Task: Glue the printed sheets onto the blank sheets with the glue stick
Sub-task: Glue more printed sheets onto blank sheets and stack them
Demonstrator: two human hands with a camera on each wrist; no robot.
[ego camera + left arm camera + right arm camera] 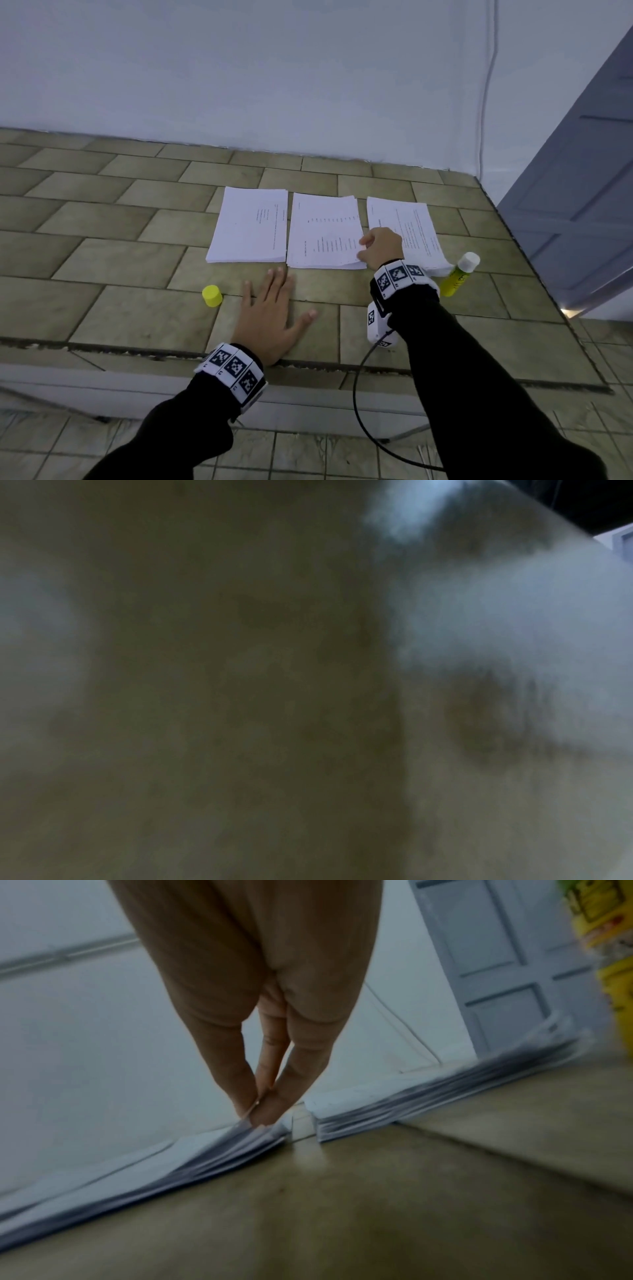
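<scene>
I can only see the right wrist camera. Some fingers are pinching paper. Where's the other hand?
Observer: The left hand lies flat on the table, holding nothing.
Operator: How many paper piles are there?
Observer: Three, side by side. The right hand pinches the middle pile at its near right corner.
Operator: Where's the glue's cap?
Observer: The yellow cap sits left of the left hand, far from the glue stick.
</scene>
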